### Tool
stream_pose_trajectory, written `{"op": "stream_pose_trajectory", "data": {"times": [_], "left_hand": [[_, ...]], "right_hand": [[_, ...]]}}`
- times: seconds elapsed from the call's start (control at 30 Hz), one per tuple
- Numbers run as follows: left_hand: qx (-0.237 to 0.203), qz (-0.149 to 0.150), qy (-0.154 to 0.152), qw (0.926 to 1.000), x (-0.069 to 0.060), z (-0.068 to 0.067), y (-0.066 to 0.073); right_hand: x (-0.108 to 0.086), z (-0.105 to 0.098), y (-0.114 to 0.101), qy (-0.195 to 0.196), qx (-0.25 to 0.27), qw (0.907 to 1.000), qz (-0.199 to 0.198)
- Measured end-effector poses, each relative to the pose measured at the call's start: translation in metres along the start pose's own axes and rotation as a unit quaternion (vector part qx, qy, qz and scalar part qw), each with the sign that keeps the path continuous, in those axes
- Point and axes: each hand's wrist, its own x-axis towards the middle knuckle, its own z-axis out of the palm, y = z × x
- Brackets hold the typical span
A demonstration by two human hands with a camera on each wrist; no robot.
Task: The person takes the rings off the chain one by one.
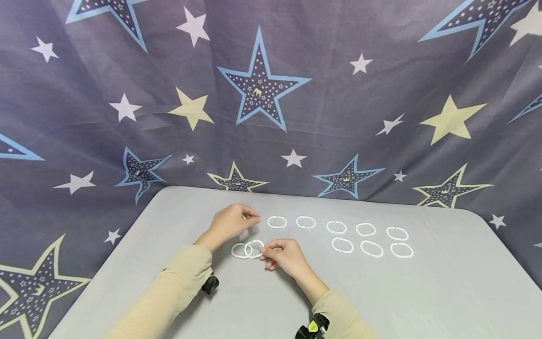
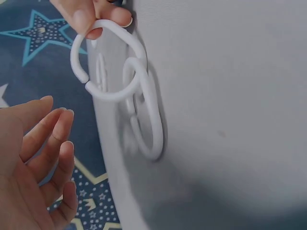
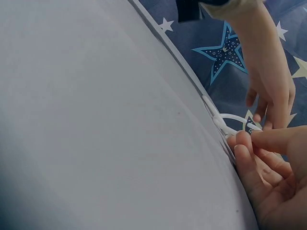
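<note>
Two white oval plastic links are hooked together in the head view. My right hand (image 1: 284, 256) pinches the right-hand link (image 1: 256, 242) between thumb and fingers. The other link (image 1: 238, 251) hangs through it on the left, its lower part at the table in the left wrist view. A small gap shows in the side of the pinched ring in that view. Above the pair, my left hand (image 1: 232, 221) is held over the table with nothing in it, its fingers loosely bent in the left wrist view. The nearest loose link (image 1: 277, 222) lies just right of its fingertips.
More loose white links lie to the right in two rows, the back row starting with a link (image 1: 306, 222) and the front row with another link (image 1: 342, 245). The grey table (image 1: 457, 282) ends at a star-patterned cloth (image 1: 322, 141) behind.
</note>
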Motion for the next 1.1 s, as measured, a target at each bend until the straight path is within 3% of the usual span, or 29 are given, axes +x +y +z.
{"op": "stream_pose_trajectory", "data": {"times": [0.2,0.53,0.83,1.1], "left_hand": [[0.004,0.006,0.000,1.0000,-0.018,-0.010,-0.008],[0.003,0.028,-0.024,0.9993,-0.040,-0.011,-0.017],[-0.010,0.046,-0.092,0.9946,-0.052,-0.008,-0.026],[0.014,0.072,-0.106,0.9917,-0.055,-0.005,-0.030]], "right_hand": [[0.001,0.001,0.001,0.001,0.001,1.0000,0.006],[-0.001,0.000,0.003,0.005,-0.007,1.0000,0.001],[0.000,0.000,0.002,0.006,-0.006,1.0000,0.003],[-0.001,0.000,0.002,0.003,-0.009,0.9999,-0.005]]}}
